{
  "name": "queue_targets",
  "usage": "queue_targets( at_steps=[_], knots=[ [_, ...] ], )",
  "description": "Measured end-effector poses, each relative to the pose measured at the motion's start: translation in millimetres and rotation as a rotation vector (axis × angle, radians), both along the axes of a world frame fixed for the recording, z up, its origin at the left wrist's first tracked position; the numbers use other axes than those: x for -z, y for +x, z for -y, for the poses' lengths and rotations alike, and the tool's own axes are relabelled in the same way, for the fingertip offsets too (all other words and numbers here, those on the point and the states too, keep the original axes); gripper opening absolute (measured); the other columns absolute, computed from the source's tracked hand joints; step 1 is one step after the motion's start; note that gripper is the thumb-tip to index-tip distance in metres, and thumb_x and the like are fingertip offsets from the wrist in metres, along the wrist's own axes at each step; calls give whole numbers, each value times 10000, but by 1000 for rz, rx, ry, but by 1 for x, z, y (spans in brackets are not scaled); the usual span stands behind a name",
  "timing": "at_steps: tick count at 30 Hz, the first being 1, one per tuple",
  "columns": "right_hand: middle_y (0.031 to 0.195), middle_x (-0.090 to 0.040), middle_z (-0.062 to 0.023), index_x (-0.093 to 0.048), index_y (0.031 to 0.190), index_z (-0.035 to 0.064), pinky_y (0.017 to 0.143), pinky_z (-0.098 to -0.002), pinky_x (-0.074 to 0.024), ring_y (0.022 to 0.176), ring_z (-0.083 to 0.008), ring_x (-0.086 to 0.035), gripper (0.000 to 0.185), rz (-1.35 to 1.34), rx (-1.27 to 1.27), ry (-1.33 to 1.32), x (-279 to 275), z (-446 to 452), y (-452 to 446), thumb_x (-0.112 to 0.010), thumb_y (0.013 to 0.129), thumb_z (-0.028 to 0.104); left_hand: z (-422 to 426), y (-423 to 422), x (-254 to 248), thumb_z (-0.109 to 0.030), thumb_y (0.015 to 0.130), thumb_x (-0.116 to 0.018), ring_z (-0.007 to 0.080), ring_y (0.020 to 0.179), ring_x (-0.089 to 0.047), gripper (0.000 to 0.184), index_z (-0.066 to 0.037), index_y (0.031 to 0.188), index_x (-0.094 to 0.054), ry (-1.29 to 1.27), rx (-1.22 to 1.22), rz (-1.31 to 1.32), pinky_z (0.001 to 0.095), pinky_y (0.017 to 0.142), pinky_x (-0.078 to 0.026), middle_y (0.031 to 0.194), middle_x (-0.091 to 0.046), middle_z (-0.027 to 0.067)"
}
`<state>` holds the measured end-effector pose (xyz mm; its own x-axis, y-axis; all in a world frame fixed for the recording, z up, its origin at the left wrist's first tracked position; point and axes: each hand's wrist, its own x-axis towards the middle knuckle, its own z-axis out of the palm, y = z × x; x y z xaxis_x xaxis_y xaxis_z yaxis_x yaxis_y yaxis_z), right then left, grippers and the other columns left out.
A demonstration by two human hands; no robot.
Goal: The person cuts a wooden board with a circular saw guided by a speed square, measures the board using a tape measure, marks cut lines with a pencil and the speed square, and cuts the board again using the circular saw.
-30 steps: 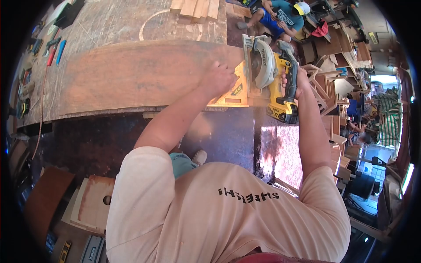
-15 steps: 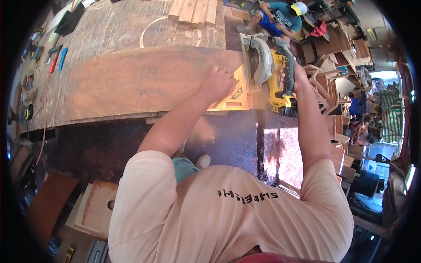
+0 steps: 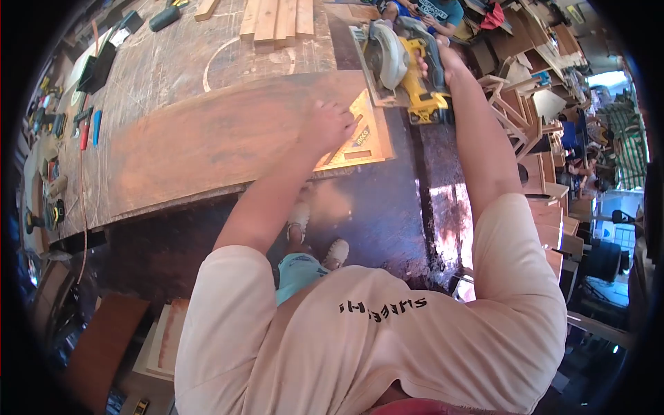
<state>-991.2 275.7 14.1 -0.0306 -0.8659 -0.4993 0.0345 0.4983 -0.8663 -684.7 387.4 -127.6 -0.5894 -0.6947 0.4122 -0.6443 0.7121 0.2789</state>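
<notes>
My right hand is wrapped round the handle of a yellow and black circular saw, at the far right end of a brown wooden board. The saw's pale guard and base plate face left, beside the board's end. My left hand, its fingers curled, presses on a yellow triangular square lying on the board's right end.
The board lies on a worn workbench. Wood strips rest at its back; a black tray and hand tools are at the left. Another person sits beyond the saw. Wooden frames stand right.
The saw in my right hand has moved away from me along the board's end. The view has shifted, showing more of the bench's left side. My left hand stays at the square.
</notes>
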Motion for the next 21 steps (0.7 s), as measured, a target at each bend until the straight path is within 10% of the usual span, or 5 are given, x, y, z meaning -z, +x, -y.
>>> queue_targets(
  at_steps=[10, 14, 21],
  knots=[
    [584, -542, -76, -565, 797, 101, 415, -394, -462, 439, -234, -520, 682, 28, 482, -141, 4, -99, -49, -262, 973, 686, 0, -32, 16, -248, 852, -727, 269, 814, -639, 193, -75, 933, -700, 160, -65, -195, 383, 735, -506, 880, -664, 102],
    [645, -536, -26, -604, 1052, 9, 505, -286, -477, 510, -135, -526, 849, 45, 261, -149, 80, -194, -129, -289, 906, 784, -4, -39, 8, -291, 823, -748, 264, 785, -636, 279, -80, 989, -676, 298, -154, -144, 384, 713, -503, 818, -650, 104],
    [604, -560, -54, -631, 830, 39, 461, -315, -433, 469, -159, -541, 750, -377, 347, 216, 263, -413, -200, -407, 904, 751, -5, -38, 3, -231, 797, -782, 184, 621, -529, 266, -69, 957, -643, 278, -146, -136, 335, 585, -443, 692, -540, 48]
  ],
)
